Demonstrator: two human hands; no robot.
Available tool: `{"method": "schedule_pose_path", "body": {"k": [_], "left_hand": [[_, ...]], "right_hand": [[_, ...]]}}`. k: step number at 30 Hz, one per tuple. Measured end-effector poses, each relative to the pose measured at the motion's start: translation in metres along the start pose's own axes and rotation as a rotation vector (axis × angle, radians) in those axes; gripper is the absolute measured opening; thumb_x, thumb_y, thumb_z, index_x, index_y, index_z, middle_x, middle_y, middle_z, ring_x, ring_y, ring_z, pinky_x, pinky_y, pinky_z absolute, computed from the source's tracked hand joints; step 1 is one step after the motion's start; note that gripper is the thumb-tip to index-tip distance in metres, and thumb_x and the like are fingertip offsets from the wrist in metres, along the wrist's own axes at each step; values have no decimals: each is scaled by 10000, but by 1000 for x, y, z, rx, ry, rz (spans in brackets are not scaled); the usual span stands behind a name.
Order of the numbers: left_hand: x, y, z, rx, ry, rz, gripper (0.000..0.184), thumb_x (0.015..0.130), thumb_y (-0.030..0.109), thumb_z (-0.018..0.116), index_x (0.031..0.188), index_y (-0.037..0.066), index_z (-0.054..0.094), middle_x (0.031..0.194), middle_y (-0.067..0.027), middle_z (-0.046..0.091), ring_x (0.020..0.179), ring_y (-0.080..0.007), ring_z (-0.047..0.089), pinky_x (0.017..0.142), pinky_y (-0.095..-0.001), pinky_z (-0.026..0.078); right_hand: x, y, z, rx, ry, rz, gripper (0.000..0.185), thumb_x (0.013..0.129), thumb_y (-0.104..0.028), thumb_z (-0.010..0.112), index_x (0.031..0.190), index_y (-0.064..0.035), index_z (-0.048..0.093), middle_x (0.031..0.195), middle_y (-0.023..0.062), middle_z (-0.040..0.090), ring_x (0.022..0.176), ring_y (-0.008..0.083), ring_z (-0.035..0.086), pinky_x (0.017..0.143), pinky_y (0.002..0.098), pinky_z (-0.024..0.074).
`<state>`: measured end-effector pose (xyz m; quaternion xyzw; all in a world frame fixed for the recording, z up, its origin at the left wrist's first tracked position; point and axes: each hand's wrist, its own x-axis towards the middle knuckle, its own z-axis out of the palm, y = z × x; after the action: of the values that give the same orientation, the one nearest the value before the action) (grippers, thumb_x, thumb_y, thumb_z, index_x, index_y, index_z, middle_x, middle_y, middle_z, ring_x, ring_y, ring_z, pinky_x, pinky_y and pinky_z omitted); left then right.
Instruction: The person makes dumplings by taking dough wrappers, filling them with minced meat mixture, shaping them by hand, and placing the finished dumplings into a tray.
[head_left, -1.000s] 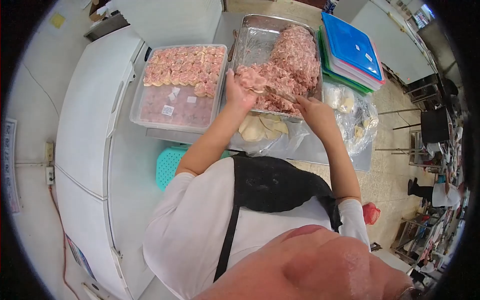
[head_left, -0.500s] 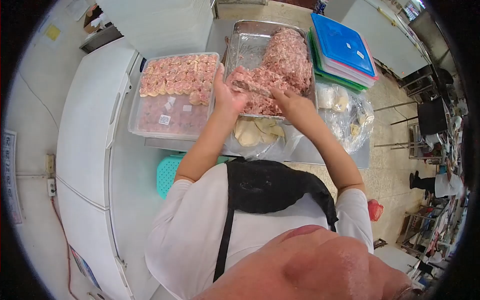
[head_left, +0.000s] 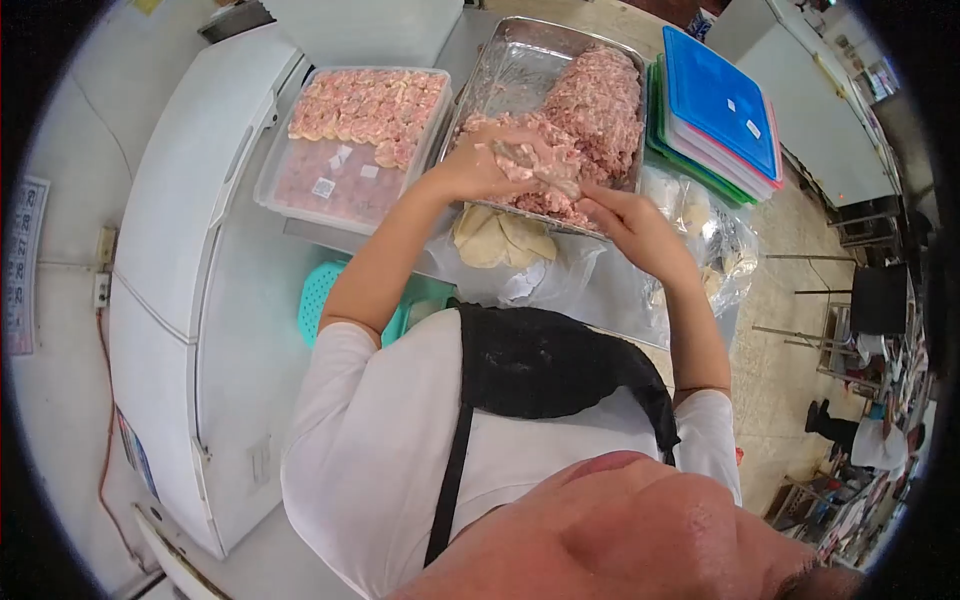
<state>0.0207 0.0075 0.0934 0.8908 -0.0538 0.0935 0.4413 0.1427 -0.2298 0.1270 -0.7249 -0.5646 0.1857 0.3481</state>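
Note:
A metal tray [head_left: 509,50] holds a heap of minced meat [head_left: 597,110], piled highest on its right side. Over the tray's near part, my left hand [head_left: 482,165] is cupped around a portion of filling, its fingers partly hidden. My right hand [head_left: 636,232] grips a flat spreading tool [head_left: 558,183], whose meat-smeared blade lies against the filling at my left palm. Below the tray, flat round wrappers [head_left: 500,238] rest on plastic. To the left, a clear container [head_left: 290,194] holds rows of filled pieces [head_left: 368,108] in its far part.
A stack of lids with a blue one [head_left: 718,105] on top stands right of the tray. Plastic bags [head_left: 725,240] with dough lie below it. A turquoise basket [head_left: 320,300] is at lower left, beside a white fridge [head_left: 180,200]. Another person [head_left: 878,443] is far right.
My left hand has moved from the tray's left edge to over the meat and turned. The tool has shifted along with it, still in my right hand. The camera view has also shifted.

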Motion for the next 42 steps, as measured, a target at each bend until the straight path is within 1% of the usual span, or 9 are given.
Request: {"method": "schedule_pose_path", "body": {"k": [4,13,16,20,22,25,31,37,42], "left_hand": [[-7,-16,33,120,159,12,420,717,241,749,1076,52,639,1085,-97,645,1030,-223,582,894,-339,447],[-5,-52,65,-252,183,-674,445,737,282,738,1093,35,633,1069,-105,637,991,-193,585,836,-321,474],[-21,-89,78,199,369,-415,563,715,291,770,1164,13,574,1068,-110,642,940,-172,619,824,-305,496],[-21,-18,56,-83,386,-417,563,719,273,765,1186,39,556,1176,-117,615,1100,-230,577,945,-342,439],[-17,-5,50,85,467,-151,488,725,251,767,1128,41,589,1150,-109,615,1110,-228,557,941,-350,432],[-15,6,46,44,324,-148,474,727,241,758,1126,49,590,1143,-102,626,1090,-223,570,937,-343,439],[-10,-1,37,192,53,-166,452,712,300,754,1081,72,623,1153,-122,630,1116,-284,571,978,-368,425],[-36,-24,16,122,126,-140,641,719,294,774,1276,92,530,1210,-140,588,1164,-292,529,994,-361,405],[-73,-6,-25,-124,124,-330,533,729,267,770,1194,94,576,1186,-98,605,1074,-241,578,939,-357,432]], "right_hand": [[9,64,8,96,-141,-3,306,930,-246,553,1114,-11,619,946,200,659,845,373,634,748,380,494],[18,117,48,-402,111,-138,274,899,-242,572,1146,-130,611,946,142,641,820,342,631,675,422,510],[20,128,31,-627,-36,43,284,910,-280,538,1150,-147,608,909,137,654,836,323,637,705,425,512],[4,122,-3,-507,-88,112,316,921,-300,522,1156,-115,623,976,170,659,916,327,635,767,395,507],[-6,110,-17,-310,38,131,335,919,-293,540,1171,-86,617,1030,203,651,951,338,634,807,389,500],[-15,75,-26,144,4,96,355,926,-294,557,1168,-41,615,1098,212,632,978,336,633,850,356,484],[-9,51,-8,-190,-33,-50,305,902,-269,590,1121,-62,639,1026,177,657,908,336,645,787,375,503],[-3,3,19,-406,120,-76,267,895,-270,584,1093,-103,653,989,154,664,857,334,644,722,413,511],[14,-35,5,-389,118,28,300,894,-225,596,1121,-33,634,1005,177,662,891,334,644,774,368,495]]}}
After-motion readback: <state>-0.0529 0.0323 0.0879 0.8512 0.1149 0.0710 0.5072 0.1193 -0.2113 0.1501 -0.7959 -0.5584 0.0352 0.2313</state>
